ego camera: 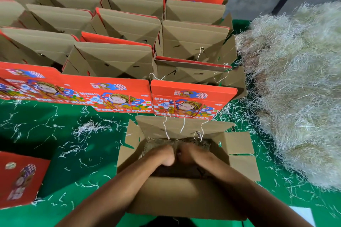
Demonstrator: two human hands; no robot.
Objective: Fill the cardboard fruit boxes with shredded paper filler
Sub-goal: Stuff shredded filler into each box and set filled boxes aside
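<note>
Both hands, left hand [162, 155] and right hand [190, 155], are side by side, pressing filler [193, 143] inside the open box [184, 193]; finger curl's blurred, can't tell. Big shredded pile [295, 88] sits right of frame, nearer the right hand.

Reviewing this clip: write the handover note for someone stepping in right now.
Left hand and right hand: both down inside the open box nearest you, fingers curled into the shredded paper there.
Supply: big filler pile on the right of the green table.
Done: some filler lies in this box.
Left: finish this box; whether the rows of open boxes behind hold filler cannot be seen.
</note>
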